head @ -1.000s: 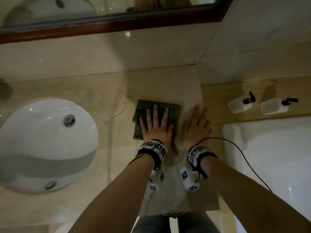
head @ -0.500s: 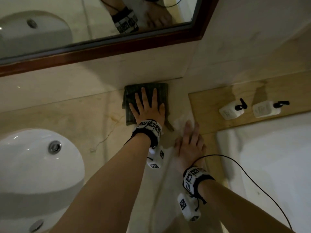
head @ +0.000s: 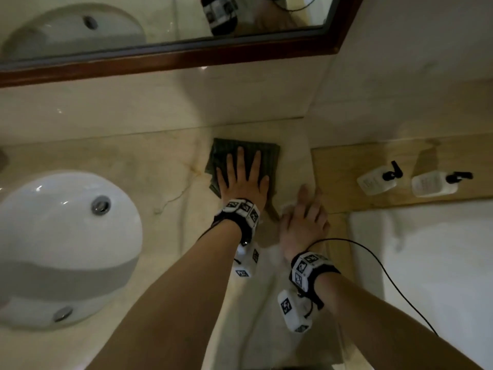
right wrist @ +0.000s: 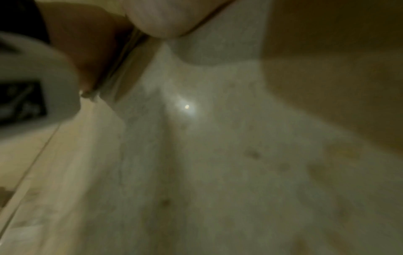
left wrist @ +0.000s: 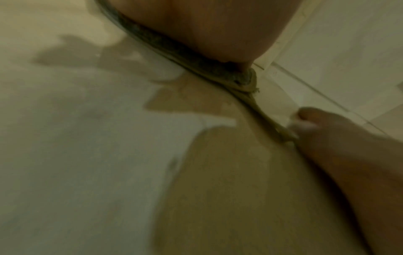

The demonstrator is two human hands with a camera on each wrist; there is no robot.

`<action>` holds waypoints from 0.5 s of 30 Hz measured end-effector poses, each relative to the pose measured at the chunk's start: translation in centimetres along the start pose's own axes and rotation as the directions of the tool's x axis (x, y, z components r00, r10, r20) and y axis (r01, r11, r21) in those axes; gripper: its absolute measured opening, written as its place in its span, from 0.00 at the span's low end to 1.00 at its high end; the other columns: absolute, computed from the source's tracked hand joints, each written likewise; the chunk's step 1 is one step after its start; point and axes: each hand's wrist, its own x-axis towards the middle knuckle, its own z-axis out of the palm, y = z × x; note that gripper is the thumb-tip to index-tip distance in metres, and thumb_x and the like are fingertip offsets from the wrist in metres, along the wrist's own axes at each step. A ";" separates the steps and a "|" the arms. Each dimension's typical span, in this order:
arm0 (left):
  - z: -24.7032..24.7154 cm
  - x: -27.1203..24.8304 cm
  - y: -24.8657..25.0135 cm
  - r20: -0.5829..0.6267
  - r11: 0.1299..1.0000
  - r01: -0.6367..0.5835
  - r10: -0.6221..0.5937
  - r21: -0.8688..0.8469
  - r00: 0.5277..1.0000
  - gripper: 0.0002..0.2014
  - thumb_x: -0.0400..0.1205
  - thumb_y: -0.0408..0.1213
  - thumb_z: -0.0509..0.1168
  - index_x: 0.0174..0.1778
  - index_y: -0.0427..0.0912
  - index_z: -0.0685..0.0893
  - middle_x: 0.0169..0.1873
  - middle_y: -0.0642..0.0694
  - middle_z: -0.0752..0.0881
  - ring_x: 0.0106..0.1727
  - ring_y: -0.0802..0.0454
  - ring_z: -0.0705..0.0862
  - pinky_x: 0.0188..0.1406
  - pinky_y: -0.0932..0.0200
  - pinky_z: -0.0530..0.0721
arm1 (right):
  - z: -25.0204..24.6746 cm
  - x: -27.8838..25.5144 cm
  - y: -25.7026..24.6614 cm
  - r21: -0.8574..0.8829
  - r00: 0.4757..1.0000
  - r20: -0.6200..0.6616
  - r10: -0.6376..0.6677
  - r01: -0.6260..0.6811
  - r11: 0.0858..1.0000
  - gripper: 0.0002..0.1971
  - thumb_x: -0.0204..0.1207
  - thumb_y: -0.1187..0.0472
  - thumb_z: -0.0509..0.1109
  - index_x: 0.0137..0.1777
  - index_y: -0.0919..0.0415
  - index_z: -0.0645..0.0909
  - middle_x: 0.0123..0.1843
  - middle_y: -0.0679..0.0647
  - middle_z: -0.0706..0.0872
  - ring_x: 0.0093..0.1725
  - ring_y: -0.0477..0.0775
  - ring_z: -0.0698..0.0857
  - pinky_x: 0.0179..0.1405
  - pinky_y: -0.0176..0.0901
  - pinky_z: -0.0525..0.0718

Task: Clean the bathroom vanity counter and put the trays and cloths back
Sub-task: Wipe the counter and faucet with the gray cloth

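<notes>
A dark green folded cloth lies on the beige marble counter near the back wall. My left hand presses flat on it with straight, spread fingers. My right hand rests flat on the counter just right of and nearer than the cloth, fingers straight, holding nothing. In the left wrist view the cloth's edge shows under my palm and my right hand lies beside it. The right wrist view is blurred and shows the counter surface.
A white oval sink sits at the left. A mirror with a dark wood frame hangs on the back wall. To the right, a wooden ledge carries two white pump bottles above a white bathtub.
My left hand slid the cloth away toward the back wall, then a little back toward me. My right hand drew back nearer along the counter's right side.
</notes>
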 end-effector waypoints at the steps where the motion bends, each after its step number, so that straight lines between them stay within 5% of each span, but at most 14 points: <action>1: 0.5 -1.5 -0.2 -0.007 1.000 0.000 0.000 0.005 1.000 0.30 0.85 0.61 0.37 0.81 0.63 0.32 0.82 0.51 0.31 0.83 0.44 0.31 0.79 0.37 0.32 | -0.1 0.0 0.0 0.023 1.000 -0.006 -0.005 0.005 1.000 0.36 0.80 0.48 0.58 0.85 0.56 0.48 0.84 0.66 0.54 0.69 0.72 0.71 0.61 0.63 0.75; 5: 2.6 -7.2 -0.8 0.005 0.999 0.034 -0.034 -0.014 0.999 0.30 0.85 0.61 0.38 0.81 0.64 0.32 0.82 0.52 0.29 0.82 0.46 0.29 0.78 0.38 0.30 | -0.4 0.1 0.3 0.126 1.000 0.003 -0.030 0.030 0.992 0.34 0.80 0.48 0.54 0.85 0.53 0.50 0.84 0.64 0.56 0.70 0.73 0.71 0.64 0.65 0.73; 11: 6.1 -14.7 -0.2 0.041 0.996 0.089 -0.088 -0.023 0.995 0.30 0.85 0.61 0.36 0.80 0.63 0.29 0.80 0.51 0.26 0.81 0.45 0.26 0.78 0.35 0.31 | -1.8 0.1 1.6 0.145 0.983 0.173 -0.068 0.043 0.988 0.39 0.82 0.53 0.59 0.85 0.49 0.37 0.86 0.57 0.42 0.83 0.67 0.49 0.80 0.63 0.51; 15: 6.7 -17.8 0.1 0.079 0.996 0.075 -0.072 -0.041 0.994 0.31 0.85 0.61 0.38 0.81 0.61 0.31 0.80 0.51 0.26 0.80 0.45 0.25 0.78 0.35 0.30 | -3.5 -2.9 0.1 0.100 0.944 0.052 -0.325 0.319 0.943 0.36 0.82 0.57 0.58 0.85 0.55 0.43 0.87 0.54 0.41 0.84 0.62 0.48 0.82 0.61 0.49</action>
